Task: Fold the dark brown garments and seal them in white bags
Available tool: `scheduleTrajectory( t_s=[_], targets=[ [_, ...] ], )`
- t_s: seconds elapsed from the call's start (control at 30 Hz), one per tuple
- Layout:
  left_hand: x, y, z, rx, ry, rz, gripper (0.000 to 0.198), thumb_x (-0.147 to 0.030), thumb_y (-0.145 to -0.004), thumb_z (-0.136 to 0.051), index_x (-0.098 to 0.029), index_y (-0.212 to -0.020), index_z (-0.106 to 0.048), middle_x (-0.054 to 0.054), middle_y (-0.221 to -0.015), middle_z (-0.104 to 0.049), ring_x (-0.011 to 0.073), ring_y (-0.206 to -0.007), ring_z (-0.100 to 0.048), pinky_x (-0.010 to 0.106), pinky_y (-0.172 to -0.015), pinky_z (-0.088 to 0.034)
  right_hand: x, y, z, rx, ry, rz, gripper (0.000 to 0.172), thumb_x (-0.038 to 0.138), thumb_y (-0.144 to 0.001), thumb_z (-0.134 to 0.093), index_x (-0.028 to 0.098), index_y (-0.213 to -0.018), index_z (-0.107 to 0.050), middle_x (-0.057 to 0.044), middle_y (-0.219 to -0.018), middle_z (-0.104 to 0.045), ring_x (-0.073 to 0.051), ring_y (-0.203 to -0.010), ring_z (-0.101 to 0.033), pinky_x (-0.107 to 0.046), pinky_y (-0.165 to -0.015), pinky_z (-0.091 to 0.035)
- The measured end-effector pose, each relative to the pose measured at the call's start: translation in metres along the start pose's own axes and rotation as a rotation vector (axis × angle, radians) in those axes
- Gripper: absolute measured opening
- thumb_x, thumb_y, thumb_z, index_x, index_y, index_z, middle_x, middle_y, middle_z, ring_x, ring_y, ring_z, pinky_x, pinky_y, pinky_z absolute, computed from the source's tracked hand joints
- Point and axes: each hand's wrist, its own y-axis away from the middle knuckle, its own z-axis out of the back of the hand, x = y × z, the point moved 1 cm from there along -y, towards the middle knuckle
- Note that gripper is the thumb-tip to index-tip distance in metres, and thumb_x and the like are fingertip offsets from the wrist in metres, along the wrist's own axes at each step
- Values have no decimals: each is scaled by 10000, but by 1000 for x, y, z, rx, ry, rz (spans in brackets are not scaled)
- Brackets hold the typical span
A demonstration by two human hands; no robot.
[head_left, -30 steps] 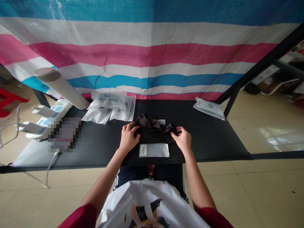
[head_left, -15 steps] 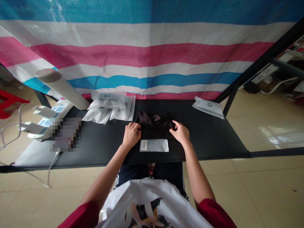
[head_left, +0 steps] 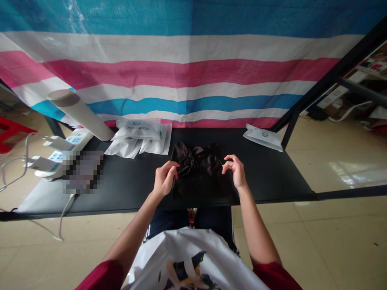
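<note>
Cloth: a dark, glossy piece of black fabric (head_left: 196,171) lay bunched in soft folds at the middle of the table, toward the near edge, with its upper part more crumpled.
Left hand: the left hand (head_left: 165,179) was at the cloth's left edge, raised slightly, and its fingers (head_left: 172,164) were loosely curled with a narrow gap to the thumb, holding nothing visible; I could not tell whether they touched the fabric.
Right hand: the right hand (head_left: 236,171) was just beside the cloth's right side, its fingers (head_left: 228,164) spread wide and bent, holding nothing.
Table: a black table top (head_left: 266,177) ran across the lower middle of the frame.
Packets: white printed plastic packets (head_left: 138,129) overlapped at the far edge, left of centre, and a single white packet (head_left: 263,137) lay well apart at the far right corner.
Left side: a cardboard tube (head_left: 81,114) leaned up from the far left of the table, above a white power strip (head_left: 71,147) with plugs in it; beside the strip sat a pixelated, unreadable patch (head_left: 83,172).
Person: a white printed shirt (head_left: 187,257) with dark red sleeves (head_left: 102,276) filled the bottom of the frame.
Surroundings: a striped blue, white and pink tarp (head_left: 181,72) hung across the top, and a tiled floor (head_left: 341,225) showed at lower right.
</note>
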Motion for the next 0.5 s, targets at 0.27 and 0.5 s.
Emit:
scheduleTrajectory(
  t_s=[0.27, 0.5],
  targets=[
    [2, -12, -30, 68, -584, -57, 476, -373, -757, -704, -229, -1189, -567, 55, -981, -668, 267, -956, -608, 387, -843, -468, -12, 2, -21, 110, 579, 50, 348, 456, -906, -544, 226, -1156, -621, -109, -1165, -709, -271, -1099, -663, -438, -969, -501],
    [32, 6, 12, -810, -190, 163, 217, -180, -766, -520, -216, -966, -446, -9, -860, -470, 135, -722, -481, 274, -671, -414, -16, 2, -8, 81, 837, 93, 376, 393, -922, -528, 196, -1234, -599, -116, -1147, -710, -274, -1068, -669, -430, -940, -519]
  ],
)
